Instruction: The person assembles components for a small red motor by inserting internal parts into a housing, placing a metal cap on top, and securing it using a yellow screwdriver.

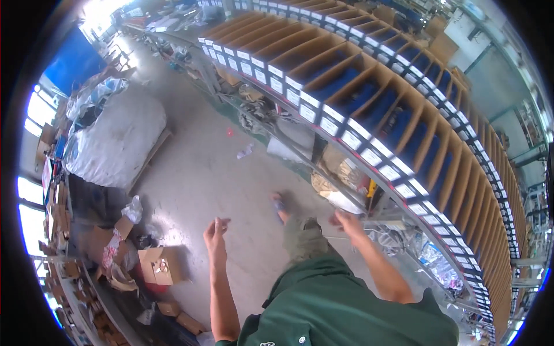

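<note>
My left hand (216,235) hangs in the air over the grey concrete floor (190,202), its fingers loosely bent and apart, with nothing seen in them. My right hand (348,224) is held out beside the lower frame of a long rack. It looks a little blurred, its fingers are apart, and it seems to hold nothing. Along the rack's near tier runs a row of open brown cardboard bins (323,63) with white labels on their fronts. Dark blue items (346,95) lie inside several of them. Neither hand touches the bins. One of my feet (280,206) is stretched forward.
At left stands a large bulky load under a whitish cover (118,138). An opened cardboard box (161,266) sits on the floor near shelving (95,300). Bags and cartons fill the space below the rack (340,173). Small scraps (245,151) lie on the floor ahead.
</note>
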`<state>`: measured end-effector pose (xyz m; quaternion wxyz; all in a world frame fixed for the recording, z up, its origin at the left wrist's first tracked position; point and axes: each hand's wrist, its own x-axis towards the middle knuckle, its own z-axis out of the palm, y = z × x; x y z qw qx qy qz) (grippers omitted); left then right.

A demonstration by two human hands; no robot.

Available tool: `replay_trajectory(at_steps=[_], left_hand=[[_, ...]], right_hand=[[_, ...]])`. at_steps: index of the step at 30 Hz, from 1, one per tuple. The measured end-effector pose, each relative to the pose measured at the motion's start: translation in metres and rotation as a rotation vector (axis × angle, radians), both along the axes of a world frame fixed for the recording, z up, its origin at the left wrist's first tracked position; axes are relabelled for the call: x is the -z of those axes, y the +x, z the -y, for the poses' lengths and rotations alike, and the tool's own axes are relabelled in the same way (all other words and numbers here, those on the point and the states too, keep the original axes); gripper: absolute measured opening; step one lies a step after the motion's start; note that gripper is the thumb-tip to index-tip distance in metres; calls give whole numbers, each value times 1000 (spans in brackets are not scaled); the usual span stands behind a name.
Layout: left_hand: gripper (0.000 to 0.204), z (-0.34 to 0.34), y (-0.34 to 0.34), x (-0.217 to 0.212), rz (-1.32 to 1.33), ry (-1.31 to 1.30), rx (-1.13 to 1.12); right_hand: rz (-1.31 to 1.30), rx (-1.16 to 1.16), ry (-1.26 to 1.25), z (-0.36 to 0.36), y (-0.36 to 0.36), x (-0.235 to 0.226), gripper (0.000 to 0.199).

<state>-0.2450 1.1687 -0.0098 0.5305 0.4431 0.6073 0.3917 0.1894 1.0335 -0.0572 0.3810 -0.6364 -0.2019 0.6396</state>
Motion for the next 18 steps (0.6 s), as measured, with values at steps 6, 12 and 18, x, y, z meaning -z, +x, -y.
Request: replay_trajectory(at_steps=[6, 12, 18], left_hand=[[78, -207, -89, 78, 670, -236, -132], [36, -199, -275, 193, -53, -609, -765], [24, -274, -333, 245, 2, -1095, -891]], right_hand=[[-1061, 127, 415, -337, -114, -153, 84], [-665, -1, 478, -606, -221, -213, 63], [-34, 36, 1751, -808, -273, -364, 13]])
